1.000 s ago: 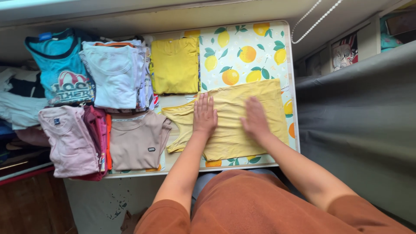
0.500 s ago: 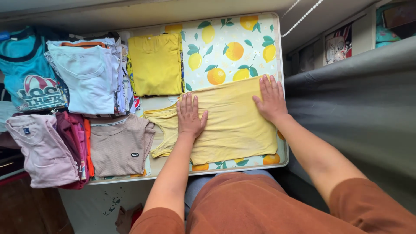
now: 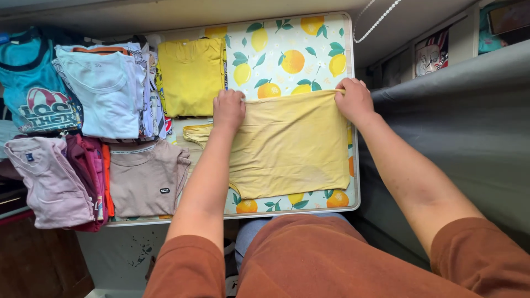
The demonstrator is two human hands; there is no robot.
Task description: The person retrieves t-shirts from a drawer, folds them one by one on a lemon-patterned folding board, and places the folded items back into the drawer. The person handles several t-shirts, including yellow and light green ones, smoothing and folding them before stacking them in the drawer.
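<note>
— What have I got under the hands right now?

— A pale yellow garment (image 3: 290,146) lies spread flat on the desk (image 3: 287,33), over the lemon-and-orange patterned cover. My left hand (image 3: 228,108) sits on its far left corner, and my right hand (image 3: 354,100) is on the far right corner, at the desk's right edge.

— How do the fingers stand?

— On the right hand the fingers (image 3: 349,86) are curled together and pinch the garment's top edge. On the left hand they are bent under in a fist on the cloth; I take that as a grip on the corner, though the knuckles hide the fingertips.

— Anything sticking out of the garment?

— A narrow yellow piece of it trails out to the left, just beyond my left wrist, and lies flat on the desk.

— And around it?

— A folded brighter yellow shirt (image 3: 191,75) lies just beside the left hand, on the far side. Left of that is a stack topped by a light blue shirt (image 3: 105,91), then a teal printed shirt (image 3: 33,88) at the edge. Nearer me lie a folded beige shirt (image 3: 144,179), with a pink shirt (image 3: 49,179) over dark red ones further left. A grey surface (image 3: 469,121) runs along the right of the desk.
</note>
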